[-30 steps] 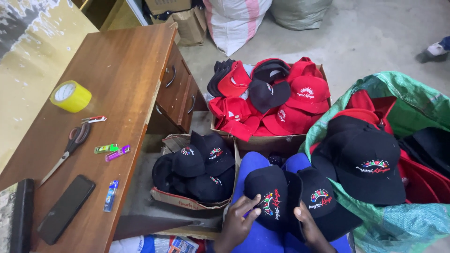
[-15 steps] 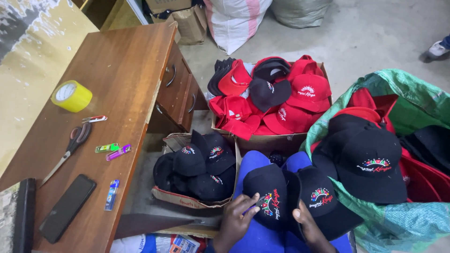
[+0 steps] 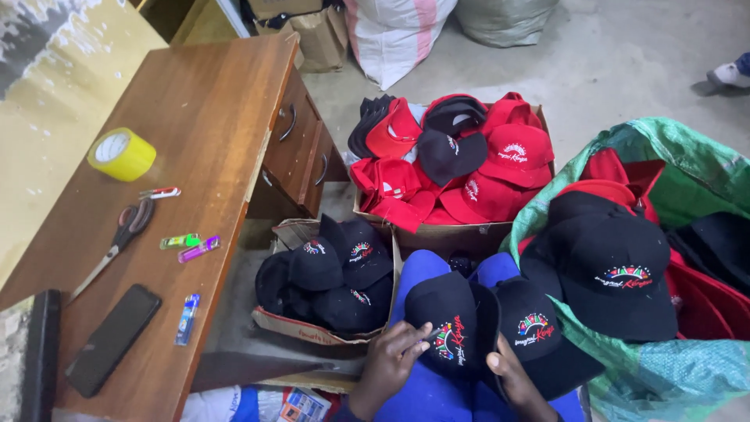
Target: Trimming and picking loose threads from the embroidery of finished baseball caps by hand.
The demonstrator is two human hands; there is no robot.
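— Two big surfaces frame everything, right?
— Yes: the brown wooden desk with drawers (image 3: 211, 117) on the left, and the green woven plastic sack (image 3: 687, 164) on the right, stuffed with black and red caps; a large black cap with a red and white embroidered emblem (image 3: 617, 273) sits on top of it.
— And between them?
— At the back, a cardboard box heaped with red and black caps (image 3: 453, 164). Nearer, beside the desk, a smaller torn cardboard box of black caps (image 3: 328, 273).
— Where are the hands?
— Low in the middle, over a lap in blue cloth (image 3: 426, 270). On it lie two black caps, overlapping. The left hand (image 3: 391, 359) has its fingers drawn together, pinching something thin against the left black embroidered cap (image 3: 445, 320), just beside the coloured stitching; what it pinches is too small to tell. The right hand (image 3: 512, 375) rests its curled fingers on the rim of the right black embroidered cap (image 3: 531, 332), holding it down.
— And on the desk?
— A black phone (image 3: 113, 337) lying flat near the front edge, a roll of yellow tape (image 3: 122, 154) farther back, scissors with dark handles (image 3: 117, 238) between them, then small lighters: green (image 3: 180, 241), purple (image 3: 199, 249) and blue (image 3: 187, 318).
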